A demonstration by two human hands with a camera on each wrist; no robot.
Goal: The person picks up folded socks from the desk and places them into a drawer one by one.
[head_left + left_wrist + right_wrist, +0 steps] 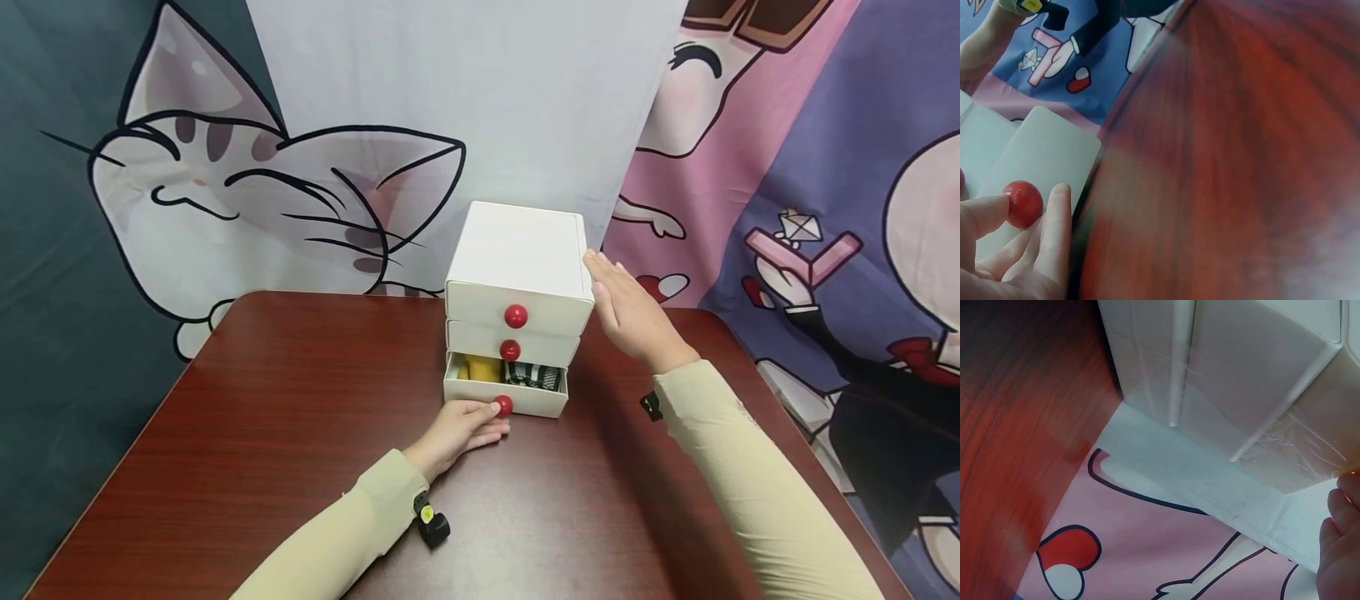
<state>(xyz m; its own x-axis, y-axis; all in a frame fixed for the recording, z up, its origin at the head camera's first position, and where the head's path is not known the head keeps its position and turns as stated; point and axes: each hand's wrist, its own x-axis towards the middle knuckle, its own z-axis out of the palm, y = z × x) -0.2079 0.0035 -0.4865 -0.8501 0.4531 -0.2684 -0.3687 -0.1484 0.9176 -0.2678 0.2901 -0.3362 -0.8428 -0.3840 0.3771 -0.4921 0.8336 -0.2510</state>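
A white three-drawer box (521,246) stands on the table, each drawer front bearing a red round knob. The bottom drawer (468,390) is pulled partly out. Inside it lie a yellow item (483,368) and a black-and-white checked item (534,376), both looking like folded fabric. My left hand (459,432) pinches the bottom drawer's knob (1025,204) between thumb and fingers. Against the box's right side, near the top, my right hand (637,315) rests with straight fingers. In the right wrist view only part of that hand (1342,540) shows beside the box's side wall (1241,369).
The upper drawer (480,304) and the middle drawer (472,338) sit closed above. A dark red wooden table (300,433) extends around the box. Behind it hangs a cartoon-printed cloth (525,100), close to the table's back edge.
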